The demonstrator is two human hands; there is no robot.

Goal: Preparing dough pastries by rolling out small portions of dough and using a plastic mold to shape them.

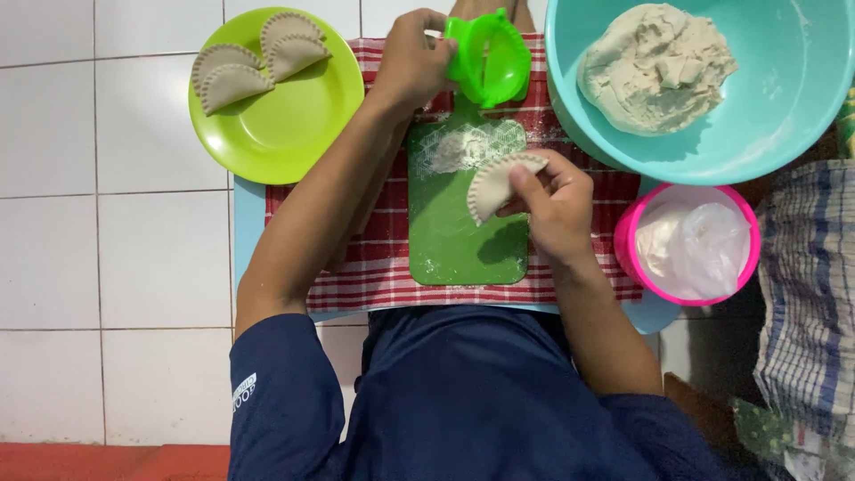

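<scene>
My left hand [410,62] grips a bright green hinged dumpling press [488,58], folded partly shut, at the far end of a green cutting board [463,245]. Over the board's middle, my right hand [559,209] pinches a pale half-moon pastry [492,183] with a crimped edge and holds it a little above the board. A dusting of flour [463,147] lies on the board between the two hands. Three similar crimped pastries [254,58] lie on a lime green plate [276,142] at the far left.
A teal bowl [802,89] at the far right holds a lump of dough [655,67]. Beside my right hand, a pink bowl [625,245] contains a white plastic bag [699,249]. A red checked cloth [374,272] underlies the board. A blue checked cloth [810,267] lies right.
</scene>
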